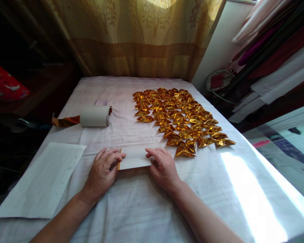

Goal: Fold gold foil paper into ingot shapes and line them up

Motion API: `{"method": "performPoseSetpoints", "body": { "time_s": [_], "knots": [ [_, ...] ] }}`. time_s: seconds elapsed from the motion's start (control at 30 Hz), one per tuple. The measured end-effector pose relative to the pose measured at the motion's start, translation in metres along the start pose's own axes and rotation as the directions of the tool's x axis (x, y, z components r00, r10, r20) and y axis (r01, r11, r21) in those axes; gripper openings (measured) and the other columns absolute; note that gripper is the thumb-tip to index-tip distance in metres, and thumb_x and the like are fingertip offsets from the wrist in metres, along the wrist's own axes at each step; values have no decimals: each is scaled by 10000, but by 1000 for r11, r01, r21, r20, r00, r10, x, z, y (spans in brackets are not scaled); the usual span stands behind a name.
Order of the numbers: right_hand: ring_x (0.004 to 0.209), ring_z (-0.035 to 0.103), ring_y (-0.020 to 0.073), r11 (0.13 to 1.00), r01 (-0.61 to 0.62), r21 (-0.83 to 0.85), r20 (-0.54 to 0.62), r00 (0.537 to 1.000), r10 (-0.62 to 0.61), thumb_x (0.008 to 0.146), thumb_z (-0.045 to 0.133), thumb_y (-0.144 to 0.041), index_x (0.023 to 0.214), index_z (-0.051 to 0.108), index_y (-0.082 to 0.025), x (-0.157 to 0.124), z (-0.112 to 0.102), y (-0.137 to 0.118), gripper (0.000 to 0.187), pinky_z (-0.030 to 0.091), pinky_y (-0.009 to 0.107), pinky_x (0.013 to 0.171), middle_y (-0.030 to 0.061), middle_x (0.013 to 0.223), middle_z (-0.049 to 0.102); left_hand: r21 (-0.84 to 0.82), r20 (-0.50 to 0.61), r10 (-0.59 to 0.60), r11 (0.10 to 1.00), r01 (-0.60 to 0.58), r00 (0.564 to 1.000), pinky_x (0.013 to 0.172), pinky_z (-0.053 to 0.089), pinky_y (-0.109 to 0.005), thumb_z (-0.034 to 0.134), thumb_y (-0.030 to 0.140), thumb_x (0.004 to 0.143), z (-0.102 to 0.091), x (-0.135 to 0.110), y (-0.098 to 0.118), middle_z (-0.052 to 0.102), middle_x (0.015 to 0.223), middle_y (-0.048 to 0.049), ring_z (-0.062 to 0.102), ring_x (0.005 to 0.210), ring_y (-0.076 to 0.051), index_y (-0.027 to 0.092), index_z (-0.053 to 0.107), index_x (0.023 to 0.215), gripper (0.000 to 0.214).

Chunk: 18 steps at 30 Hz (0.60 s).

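Between my hands is a small sheet of foil paper (pixel 135 158), its white side up and a thin strip of gold showing along its left edge. My left hand (pixel 103 168) grips that left edge, thumb below and fingers on top. The right end is pinched by my right hand (pixel 164 170), fingers curled over the corner. Just beyond my right hand lie rows of folded gold foil ingots (pixel 177 119), several of them packed close together. The underside of the sheet is hidden.
A rolled stack of white-backed foil sheets (pixel 93 117) lies at the back left, with a gold strip (pixel 67 121) sticking out. Left of my hand is a white printed paper (pixel 44 182). A white cloth (pixel 205 202) covers the table; a curtain (pixel 147 50) hangs behind.
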State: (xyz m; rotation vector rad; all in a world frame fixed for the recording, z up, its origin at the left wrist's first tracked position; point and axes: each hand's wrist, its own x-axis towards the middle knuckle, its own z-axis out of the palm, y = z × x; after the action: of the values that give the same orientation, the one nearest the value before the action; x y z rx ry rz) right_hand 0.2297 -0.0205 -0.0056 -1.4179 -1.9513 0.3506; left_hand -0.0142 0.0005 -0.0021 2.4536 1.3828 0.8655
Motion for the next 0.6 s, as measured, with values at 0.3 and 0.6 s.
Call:
{"method": "performPoseSetpoints", "body": {
  "time_s": [0.3, 0.6],
  "knots": [
    [744, 657, 165, 936, -154, 317, -33, 984, 173, 827, 552, -212, 1056, 670, -220, -2, 3, -13, 258, 524, 283, 723, 23, 861, 729, 58, -352, 30, 998, -10, 936, 978, 513, -390, 606, 226, 916, -8, 3, 18, 650, 1179, -91, 623, 1109, -233, 229, 526, 1303, 395],
    [834, 661, 170, 921, -63, 384, -30, 996, 81, 875, 566, -206, 1071, 665, -225, -3, 0, -25, 221, 522, 296, 784, 24, 923, 731, 38, -81, 187, 982, -185, 979, 951, 522, -366, 540, 257, 962, -2, -6, 41, 702, 1158, -85, 647, 1078, -221, 224, 594, 1290, 334]
  ]
}}
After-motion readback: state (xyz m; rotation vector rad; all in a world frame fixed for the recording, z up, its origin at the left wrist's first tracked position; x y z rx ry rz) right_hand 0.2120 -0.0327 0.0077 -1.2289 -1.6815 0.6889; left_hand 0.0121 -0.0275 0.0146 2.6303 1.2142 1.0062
